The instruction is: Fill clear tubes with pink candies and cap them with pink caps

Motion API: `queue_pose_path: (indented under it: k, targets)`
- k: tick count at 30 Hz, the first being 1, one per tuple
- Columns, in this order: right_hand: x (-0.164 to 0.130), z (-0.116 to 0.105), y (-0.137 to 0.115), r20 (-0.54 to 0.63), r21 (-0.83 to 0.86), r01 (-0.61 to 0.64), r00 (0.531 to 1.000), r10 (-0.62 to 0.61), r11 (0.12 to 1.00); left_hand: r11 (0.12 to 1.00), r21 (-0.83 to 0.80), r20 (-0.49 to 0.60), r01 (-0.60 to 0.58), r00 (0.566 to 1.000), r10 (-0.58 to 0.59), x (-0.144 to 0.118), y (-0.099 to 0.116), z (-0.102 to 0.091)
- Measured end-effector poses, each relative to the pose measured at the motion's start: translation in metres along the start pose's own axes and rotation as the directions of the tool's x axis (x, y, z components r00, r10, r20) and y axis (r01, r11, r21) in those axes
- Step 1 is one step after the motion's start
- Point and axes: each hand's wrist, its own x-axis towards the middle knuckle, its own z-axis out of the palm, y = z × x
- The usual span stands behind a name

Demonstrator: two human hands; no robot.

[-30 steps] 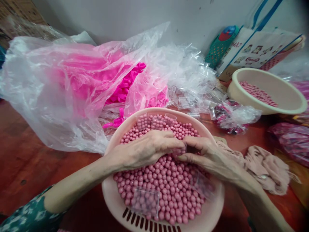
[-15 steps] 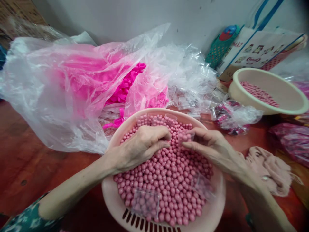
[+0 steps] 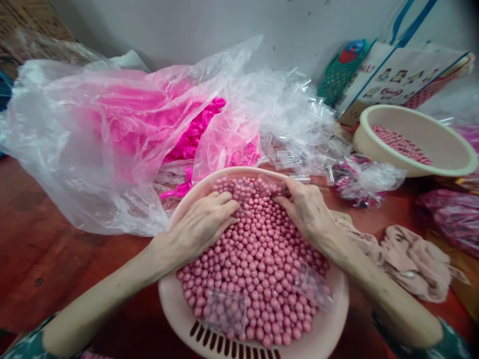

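A pale pink plastic basket (image 3: 339, 319) full of glossy pink beads (image 3: 258, 259) stands in front of me. My left hand (image 3: 209, 217) lies over the beads on the left side, fingers stretched and slightly bent, with nothing visible in them. At the far right of the basket, my right hand (image 3: 309, 212) has thumb and forefinger around the end of a clear plastic tube (image 3: 267, 186) with beads showing through it. Another clear tube (image 3: 243, 192) lies between the hands. Two more clear pieces rest on the beads, one at the near left (image 3: 225, 311), one at the right (image 3: 314, 286).
Behind the basket lies a big clear bag (image 3: 56, 149) of bright pink plastic pieces (image 3: 198, 129). Loose clear tubes (image 3: 288, 158) are heaped beside it. A cream bowl (image 3: 449, 149) with beads, a small knotted bag (image 3: 368, 182) and a beige cloth (image 3: 415, 264) are at the right.
My right hand has moved up toward the basket's far rim. My left hand has shifted left and its pinched fingers have spread out over the beads.
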Motion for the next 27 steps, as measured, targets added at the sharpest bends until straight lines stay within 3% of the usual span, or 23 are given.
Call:
queue_pose_path:
  k: [6, 11, 19, 23, 27]
  targets:
    - [-0.009, -0.008, -0.009, -0.052, -0.098, 0.033, 0.998, -0.038, 0.995, 0.999, -0.039, -0.031, 0.024, 0.999, -0.025, -0.005, -0.008, 0.005]
    - [0.006, -0.017, -0.03, -0.064, -0.203, 0.007, 0.998, -0.021, 0.979, 0.998, -0.062, 0.018, 0.0, 1.0, 0.001, -0.001, -0.01, 0.002]
    - [0.034, -0.005, -0.023, 0.147, -0.128, 0.196, 0.973, -0.177, 0.972, 0.987, -0.161, 0.095, 0.01, 0.995, 0.005, 0.006, -0.011, 0.002]
    - [0.037, -0.003, -0.017, 0.166, -0.082, 0.207, 0.967, -0.192, 0.975, 0.982, -0.186, 0.098, 0.034, 0.995, -0.016, 0.005, -0.006, 0.002]
    - [0.031, -0.008, -0.028, 0.111, -0.057, 0.145, 0.984, -0.138, 0.988, 0.981, -0.19, 0.087, 0.039, 0.996, -0.023, 0.003, -0.003, 0.0]
